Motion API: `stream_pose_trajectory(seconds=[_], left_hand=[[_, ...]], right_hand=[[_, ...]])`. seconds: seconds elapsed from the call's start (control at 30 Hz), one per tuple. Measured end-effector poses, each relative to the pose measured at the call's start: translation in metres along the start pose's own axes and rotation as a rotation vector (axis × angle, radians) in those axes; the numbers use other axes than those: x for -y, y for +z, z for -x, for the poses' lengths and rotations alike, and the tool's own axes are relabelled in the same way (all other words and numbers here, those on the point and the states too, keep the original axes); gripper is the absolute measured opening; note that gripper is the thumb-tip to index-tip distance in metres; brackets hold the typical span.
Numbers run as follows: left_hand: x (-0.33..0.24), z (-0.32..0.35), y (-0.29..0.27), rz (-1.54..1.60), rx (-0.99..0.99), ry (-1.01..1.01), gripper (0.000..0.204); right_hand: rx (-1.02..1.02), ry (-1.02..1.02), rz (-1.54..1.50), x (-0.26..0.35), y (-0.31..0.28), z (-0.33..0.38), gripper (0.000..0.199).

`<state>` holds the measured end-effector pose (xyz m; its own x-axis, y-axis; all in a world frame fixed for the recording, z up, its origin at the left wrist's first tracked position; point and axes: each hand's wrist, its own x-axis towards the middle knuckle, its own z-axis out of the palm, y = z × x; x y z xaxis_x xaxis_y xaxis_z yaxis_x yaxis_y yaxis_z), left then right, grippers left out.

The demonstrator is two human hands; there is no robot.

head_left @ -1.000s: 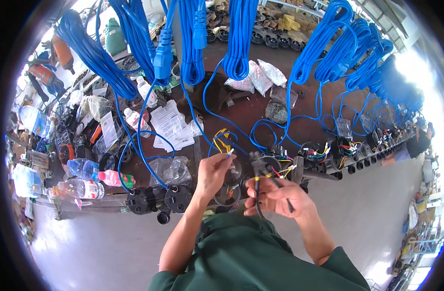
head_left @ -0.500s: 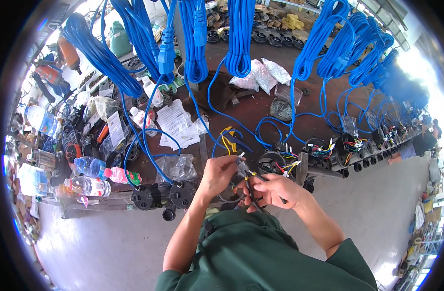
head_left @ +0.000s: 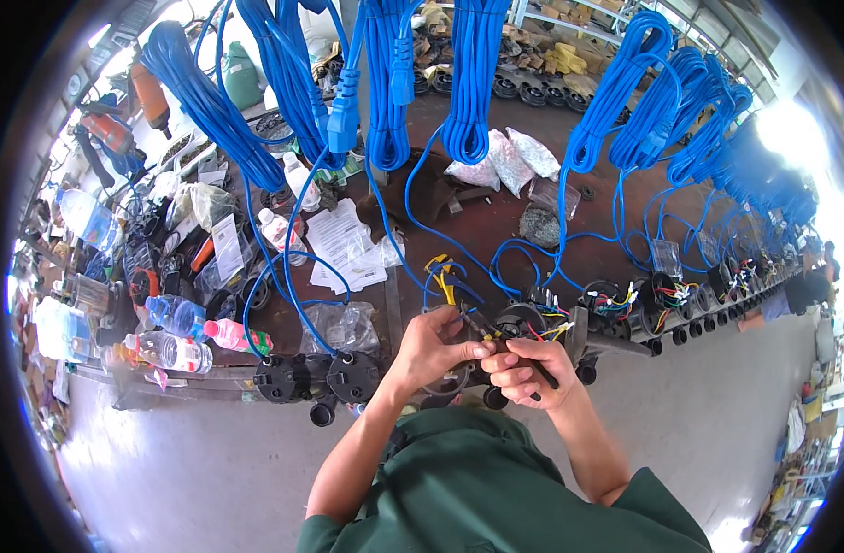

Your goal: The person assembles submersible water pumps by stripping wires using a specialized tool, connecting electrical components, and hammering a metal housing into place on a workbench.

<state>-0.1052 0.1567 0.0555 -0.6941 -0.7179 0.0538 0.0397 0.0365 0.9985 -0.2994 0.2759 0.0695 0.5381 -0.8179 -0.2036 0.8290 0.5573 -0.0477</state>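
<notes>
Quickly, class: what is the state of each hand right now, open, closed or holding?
Left hand: curled at the pliers; whether it grips anything cannot be told.
Right hand: closed, holding the pliers.

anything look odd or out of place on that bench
The pink bottle and clear bottle toward the bench's left seem a bit out of place: drink containers close to black parts and blue cables. I see no spill.

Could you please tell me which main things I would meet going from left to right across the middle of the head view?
Blue-tinted bottle, pink bottle, clear plastic bag, left hand, right hand holding dark-handled pliers, black housing with coloured wires.
</notes>
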Motion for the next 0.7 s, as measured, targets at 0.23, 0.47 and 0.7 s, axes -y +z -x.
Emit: stream_pose_trajectory(seconds=[0.23, 0.47, 0.7], left_hand=[[0.007, -0.004, 0.0, 0.057, -0.078, -0.101, 0.052], [0.007, 0.0, -0.002, -0.036, -0.17, -0.053, 0.062], [0.015, -0.001, -0.003, -0.083, -0.235, -0.019, 0.062]], right_hand=[[0.126, 0.007, -0.083, 0.0, 0.002, -0.002, 0.033], [0.142, 0.035, -0.084, 0.0, 0.0, -0.007, 0.031], [0.15, 0.019, -0.024, 0.004, -0.006, -0.015, 0.032]])
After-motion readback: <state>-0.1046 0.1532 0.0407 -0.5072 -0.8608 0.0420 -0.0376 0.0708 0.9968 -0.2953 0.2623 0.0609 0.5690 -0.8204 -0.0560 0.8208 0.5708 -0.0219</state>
